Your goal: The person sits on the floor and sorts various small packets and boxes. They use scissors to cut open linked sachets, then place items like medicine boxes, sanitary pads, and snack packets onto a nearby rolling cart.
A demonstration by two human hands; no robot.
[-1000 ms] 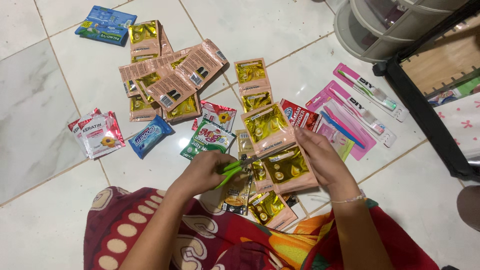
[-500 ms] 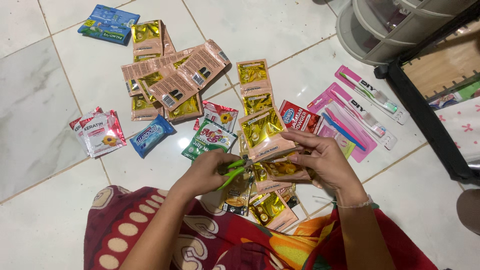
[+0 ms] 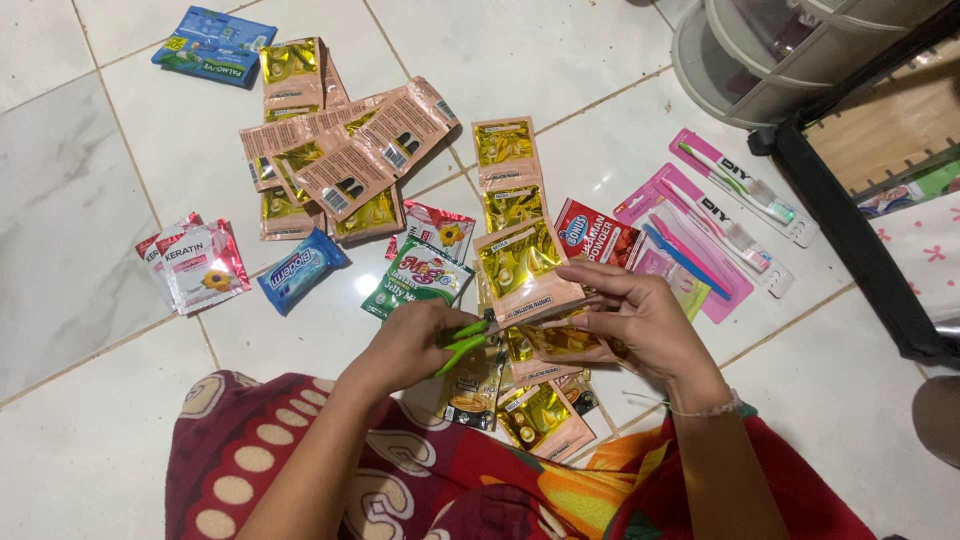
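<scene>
My left hand [image 3: 408, 345] grips green-handled scissors [image 3: 466, 338], whose blades reach right across a strip of pink and gold sachets [image 3: 518, 268]. My right hand [image 3: 640, 322] pinches the lower sachet [image 3: 556, 342] of that strip, just right of the blades. The upper part of the strip runs away from me over the floor. More loose sachets [image 3: 543, 415] of the same kind lie under my hands near my lap.
A pile of pink and gold sachets [image 3: 335, 160] lies on the white tile at upper left, with a blue packet [image 3: 213, 47], red sachets [image 3: 195, 265] and a blue wrapper [image 3: 300, 268]. Packaged toothbrushes [image 3: 735, 210] lie at right. A grey tiered rack [image 3: 770, 50] and a black frame [image 3: 850, 230] stand upper right.
My right hand has tilted the lower sachet flatter and curled around it. The scissor blades have stayed at the join between two sachets, and the strip has shifted slightly left.
</scene>
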